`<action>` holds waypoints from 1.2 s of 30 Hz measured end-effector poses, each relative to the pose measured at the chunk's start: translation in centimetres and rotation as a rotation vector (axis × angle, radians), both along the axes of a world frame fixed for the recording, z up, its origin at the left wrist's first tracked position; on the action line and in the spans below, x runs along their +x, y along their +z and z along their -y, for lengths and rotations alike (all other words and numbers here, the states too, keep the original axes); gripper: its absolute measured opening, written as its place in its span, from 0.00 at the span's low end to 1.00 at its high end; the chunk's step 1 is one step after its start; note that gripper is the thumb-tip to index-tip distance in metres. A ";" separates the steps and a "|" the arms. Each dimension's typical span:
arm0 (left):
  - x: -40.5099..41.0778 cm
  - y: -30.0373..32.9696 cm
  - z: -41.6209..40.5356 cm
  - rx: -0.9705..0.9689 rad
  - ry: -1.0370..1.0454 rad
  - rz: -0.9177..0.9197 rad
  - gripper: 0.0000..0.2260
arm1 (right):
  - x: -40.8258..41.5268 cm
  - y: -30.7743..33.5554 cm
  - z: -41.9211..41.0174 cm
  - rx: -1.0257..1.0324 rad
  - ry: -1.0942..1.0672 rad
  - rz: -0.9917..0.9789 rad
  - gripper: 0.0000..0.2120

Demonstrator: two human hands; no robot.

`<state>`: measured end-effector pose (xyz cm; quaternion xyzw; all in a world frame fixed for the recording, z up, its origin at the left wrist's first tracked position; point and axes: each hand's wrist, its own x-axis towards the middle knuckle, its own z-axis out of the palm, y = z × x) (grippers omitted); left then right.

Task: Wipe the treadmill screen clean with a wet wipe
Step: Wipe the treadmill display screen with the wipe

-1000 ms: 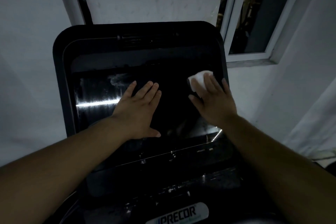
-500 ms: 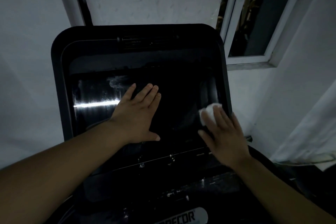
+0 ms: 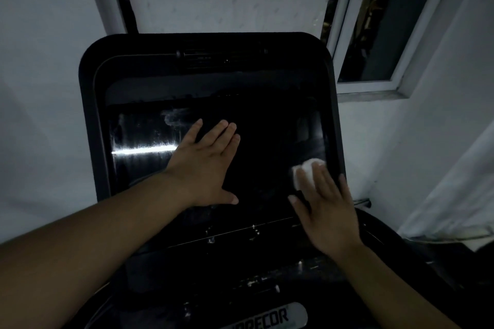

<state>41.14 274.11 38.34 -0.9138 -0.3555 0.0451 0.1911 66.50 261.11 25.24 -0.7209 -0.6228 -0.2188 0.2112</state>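
Note:
The dark glossy treadmill screen fills the middle of the head view, set in a black console frame. My left hand lies flat on the glass left of centre, fingers spread, holding nothing. My right hand presses a white wet wipe against the lower right of the screen, near the frame's right edge. The wipe shows only past my fingertips; the rest is under my hand. Smears and a bright reflection streak mark the glass left of my left hand.
A white wall stands behind the console. A window with a white frame is at the upper right. A white curtain hangs at the right. Below the screen lies the console's lower panel with a brand plate.
My right hand has slid the wipe down the right side of the screen, from the upper right to the lower right. My left hand has stayed flat in place.

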 end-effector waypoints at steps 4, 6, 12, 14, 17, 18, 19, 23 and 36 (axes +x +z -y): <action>0.2 0.0 0.0 -0.002 0.007 0.003 0.58 | -3.7 -0.6 -0.8 0.003 -0.057 -0.127 0.32; 0.1 0.0 -0.2 -0.005 0.009 0.001 0.59 | -6.4 -1.7 -0.2 -0.008 0.066 -0.053 0.30; -0.1 0.0 -0.3 -0.004 0.000 -0.008 0.59 | -1.4 -2.1 1.9 -0.036 -0.016 0.042 0.30; 0.0 0.0 -0.2 -0.003 0.004 -0.016 0.59 | -0.4 -2.1 1.9 -0.072 -0.126 -0.047 0.32; 0.1 0.0 -0.1 -0.002 0.008 -0.013 0.59 | -3.6 -2.3 1.3 -0.049 -0.146 -0.136 0.33; 0.1 0.0 -0.1 -0.001 0.007 -0.005 0.59 | -5.4 -2.5 1.1 -0.043 -0.101 -0.126 0.33; 0.1 0.0 -0.1 0.000 0.007 0.000 0.59 | -7.2 -2.8 1.1 -0.047 -0.028 -0.100 0.32; -0.1 0.1 -0.4 -0.024 0.006 -0.003 0.59 | -8.8 -3.5 1.5 -0.037 0.184 0.040 0.27; -4.4 1.9 -0.8 0.014 -0.155 -0.038 0.53 | -8.4 -2.5 1.0 -0.045 0.075 -0.028 0.29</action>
